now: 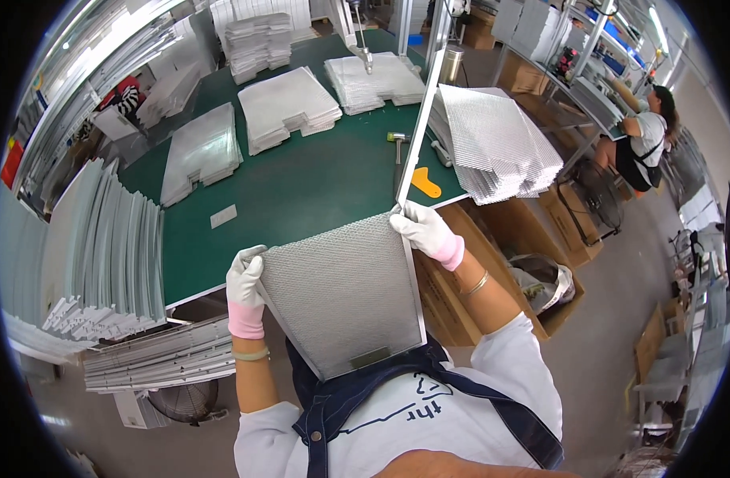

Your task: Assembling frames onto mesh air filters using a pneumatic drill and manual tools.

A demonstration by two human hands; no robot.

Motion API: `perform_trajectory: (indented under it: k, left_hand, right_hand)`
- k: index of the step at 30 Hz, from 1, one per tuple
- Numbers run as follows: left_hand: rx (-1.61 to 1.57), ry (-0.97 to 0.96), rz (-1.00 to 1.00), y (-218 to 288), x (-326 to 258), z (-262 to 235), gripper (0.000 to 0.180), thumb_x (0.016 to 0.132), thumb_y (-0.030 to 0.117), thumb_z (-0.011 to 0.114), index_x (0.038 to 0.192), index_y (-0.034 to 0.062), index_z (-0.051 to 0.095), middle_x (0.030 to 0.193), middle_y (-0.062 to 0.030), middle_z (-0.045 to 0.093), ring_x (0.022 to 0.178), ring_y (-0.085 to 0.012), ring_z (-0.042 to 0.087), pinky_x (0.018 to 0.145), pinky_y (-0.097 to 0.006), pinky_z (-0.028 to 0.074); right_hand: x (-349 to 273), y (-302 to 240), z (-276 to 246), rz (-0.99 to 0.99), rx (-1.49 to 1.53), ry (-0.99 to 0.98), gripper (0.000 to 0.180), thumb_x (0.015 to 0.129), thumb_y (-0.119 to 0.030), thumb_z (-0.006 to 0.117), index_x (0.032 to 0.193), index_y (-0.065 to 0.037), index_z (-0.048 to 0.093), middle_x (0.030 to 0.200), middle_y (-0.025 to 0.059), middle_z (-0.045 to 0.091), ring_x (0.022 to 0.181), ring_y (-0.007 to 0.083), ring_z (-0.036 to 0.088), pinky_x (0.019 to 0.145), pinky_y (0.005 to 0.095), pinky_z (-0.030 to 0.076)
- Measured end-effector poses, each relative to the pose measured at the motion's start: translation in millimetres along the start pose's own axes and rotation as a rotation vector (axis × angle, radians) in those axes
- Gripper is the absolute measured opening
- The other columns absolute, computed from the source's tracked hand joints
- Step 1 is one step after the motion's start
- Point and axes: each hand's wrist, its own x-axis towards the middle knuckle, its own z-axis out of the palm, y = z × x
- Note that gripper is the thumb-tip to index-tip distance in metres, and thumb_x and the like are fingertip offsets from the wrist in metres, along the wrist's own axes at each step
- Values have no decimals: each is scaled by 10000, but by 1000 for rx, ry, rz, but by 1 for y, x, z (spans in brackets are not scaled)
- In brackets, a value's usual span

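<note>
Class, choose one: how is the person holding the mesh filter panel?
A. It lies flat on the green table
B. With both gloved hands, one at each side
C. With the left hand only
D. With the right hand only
B: the left hand and right hand each grip an edge of the mesh filter panel.

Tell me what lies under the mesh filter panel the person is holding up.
Below the mesh filter panel, held by the left hand and right hand, show the green table edge and the person's apron. What the panel covers cannot be seen.
</note>
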Motion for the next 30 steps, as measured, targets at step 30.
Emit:
perform_trajectory:
  k: [30]
  left_hand:
    - [-35,-129,-46,1,15,24,418,926,235,542,1197,-73,467,1140,-195,584,1046,-205,560,934,-291,428]
  right_hand:
    - [49,-107,-18,236,-872,-544,253,870,-168,602,1074,-21,635,825,11,630,757,86,553,707,250,458]
